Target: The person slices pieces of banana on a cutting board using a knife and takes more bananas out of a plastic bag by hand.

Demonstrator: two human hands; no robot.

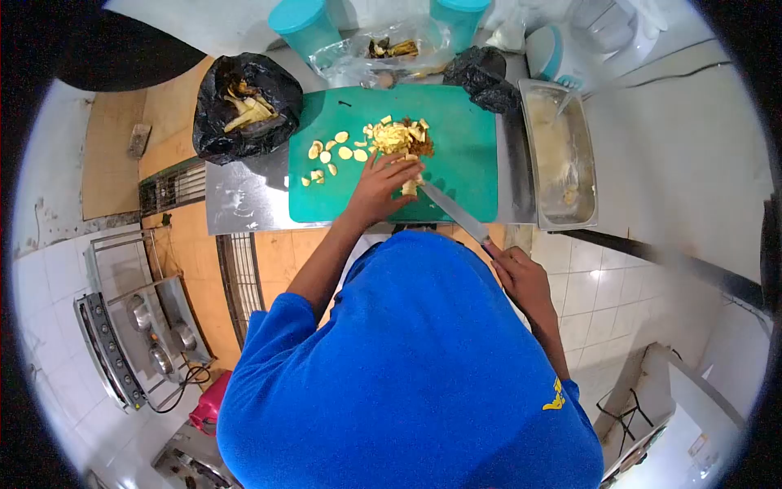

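Note:
My right hand (524,281) is wrapped round the handle of a kitchen knife (456,213). Its long blade slants up and left over the green cutting board (468,134), the tip end close to my left fingers. With bent fingers my left hand (383,186) holds a pale piece of banana (409,187) on the board, partly hidden under the fingers. Just beyond lies a heap of chopped banana (395,137), with brown bits at its right side. Several round banana slices (344,152) are scattered to the left.
A black plastic bag (213,122) with peels stands left of the board. Behind it are teal containers (305,24) and a clear plastic bag (346,57). A smaller black bag (489,77) and a metal tray (533,163) with pale residue are at the right.

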